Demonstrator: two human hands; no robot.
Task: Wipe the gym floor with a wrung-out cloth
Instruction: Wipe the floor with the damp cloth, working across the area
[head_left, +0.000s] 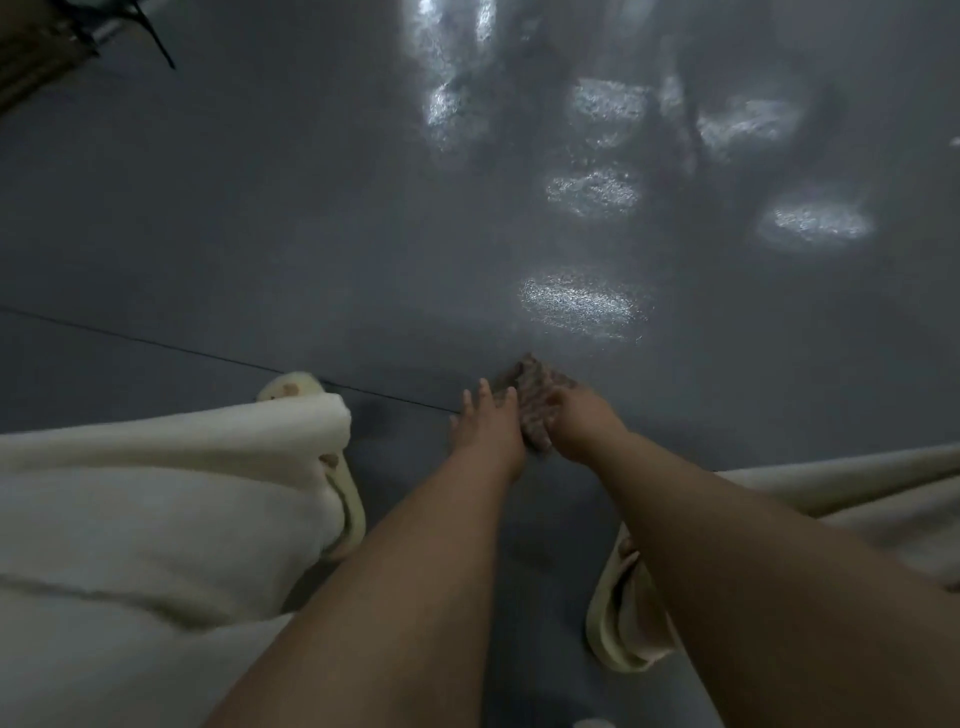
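Cloth under both hands on gym floor

Cloth (530, 395), brownish and patterned, lies bunched on the grey floor (260, 234), directly beneath and between my two hands. My left hand (488, 431) rests on its near-left edge with fingers straight and slightly spread, fingertips reaching onto the fabric. My right hand (576, 426) presses down on its right side; the fingers look curled over the cloth, though blur keeps me from telling how firmly they grip. Both forearms extend forward, bare.

Beyond the hands, the floor shows several bright, glossy patches of reflected light. A thin dark seam runs across the floor from the far left toward my left hand. Left of my left hand sits a pale slipper (291, 387) under cream trouser fabric (156, 493); another pale slipper (618, 623) lies below my right forearm.
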